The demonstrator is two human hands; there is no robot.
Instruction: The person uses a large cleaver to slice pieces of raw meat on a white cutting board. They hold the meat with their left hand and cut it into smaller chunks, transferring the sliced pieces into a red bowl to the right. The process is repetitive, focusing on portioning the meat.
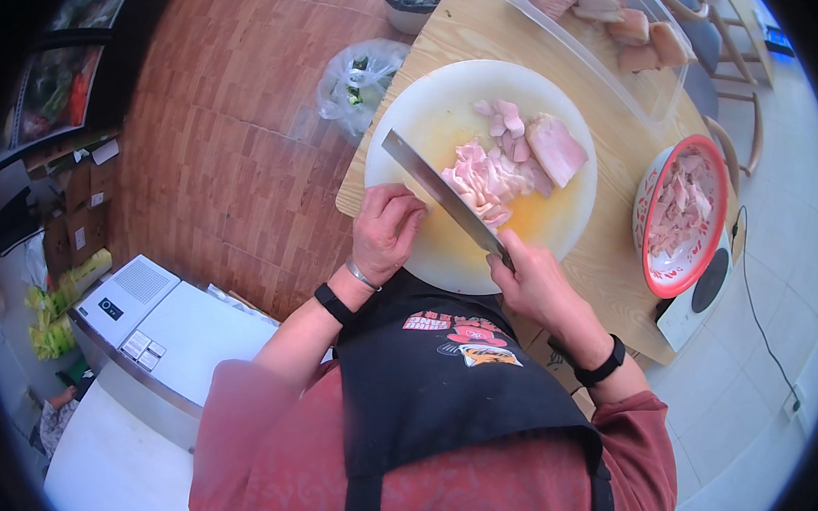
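Note:
My right hand (538, 281) is closed around the handle of a cleaver (448, 198). Its long blade slants up and to the left across a round white cutting board (437, 92), edge-on to the view. Just right of the blade lies a heap of sliced pale pink meat (488, 182). Beyond the heap are some small pieces (503, 116) and a larger uncut slab of meat (556, 148). My left hand (387, 231), fingers curled toward the thumb, is at the board's left rim; whatever it may hold is hidden.
On the wooden table (611, 231), a clear plastic tub (593, 65) of meat chunks stands at the far right. A red-rimmed enamel basin (649, 215) of cut meat sits on a scale (698, 305) at the right edge. Left, on the floor, are a plastic bag (340, 92) and a bin (406, 20).

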